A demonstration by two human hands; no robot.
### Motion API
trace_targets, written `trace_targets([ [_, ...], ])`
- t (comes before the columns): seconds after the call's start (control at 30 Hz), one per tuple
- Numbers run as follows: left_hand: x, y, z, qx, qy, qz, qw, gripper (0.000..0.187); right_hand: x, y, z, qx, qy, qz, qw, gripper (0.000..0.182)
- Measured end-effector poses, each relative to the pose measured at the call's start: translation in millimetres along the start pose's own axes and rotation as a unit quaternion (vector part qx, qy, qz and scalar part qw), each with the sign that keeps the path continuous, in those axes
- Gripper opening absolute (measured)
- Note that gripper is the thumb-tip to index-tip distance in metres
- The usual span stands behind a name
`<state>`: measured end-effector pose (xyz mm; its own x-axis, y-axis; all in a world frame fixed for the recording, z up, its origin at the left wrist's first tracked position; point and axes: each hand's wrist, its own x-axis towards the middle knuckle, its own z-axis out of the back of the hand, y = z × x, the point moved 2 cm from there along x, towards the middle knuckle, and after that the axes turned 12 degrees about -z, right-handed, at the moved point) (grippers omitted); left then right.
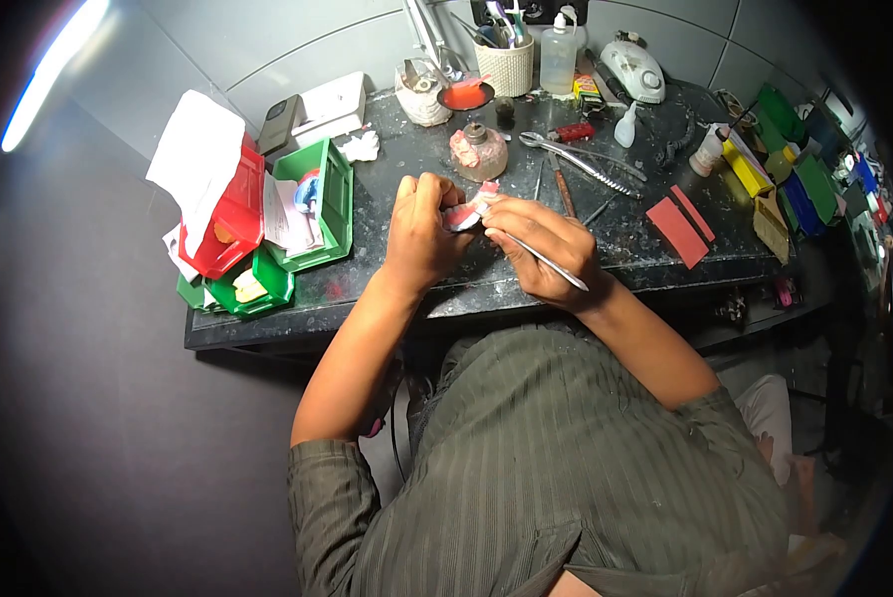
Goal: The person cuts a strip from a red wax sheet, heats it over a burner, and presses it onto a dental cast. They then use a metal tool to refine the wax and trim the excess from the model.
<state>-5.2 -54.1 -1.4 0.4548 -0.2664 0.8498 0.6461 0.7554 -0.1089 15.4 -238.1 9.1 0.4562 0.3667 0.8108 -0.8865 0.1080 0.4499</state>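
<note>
Over the front part of the bench, my left hand (418, 237) is closed around a pink-and-white denture piece (458, 219), partly hidden by its fingers. My right hand (551, 247) grips a slim metal carving tool (558, 271), whose pointed end sticks out below the fingers. The fingertips of that hand meet the denture piece, beside a small white bit I cannot make out. A pink scrap (489, 188) shows just above them. Behind the hands stands a glass spirit lamp (478, 154) with pink wax stuck to it.
Red and green bins (312, 214) with papers stand left. Pliers (586, 164), a wooden-handled tool (562, 189) and pink wax sheets (677, 233) lie right. At the back are a brush holder (506, 68), a clear bottle (558, 58) and a dish of red material (465, 95).
</note>
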Motion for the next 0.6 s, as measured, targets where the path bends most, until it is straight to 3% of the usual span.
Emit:
trace_targets([
  [0.6,-0.7,3.7,0.2,0.0,0.036,0.018,0.999,0.051,-3.7,-13.3,-0.1,0.02,0.032,0.002,0.999,0.031],
])
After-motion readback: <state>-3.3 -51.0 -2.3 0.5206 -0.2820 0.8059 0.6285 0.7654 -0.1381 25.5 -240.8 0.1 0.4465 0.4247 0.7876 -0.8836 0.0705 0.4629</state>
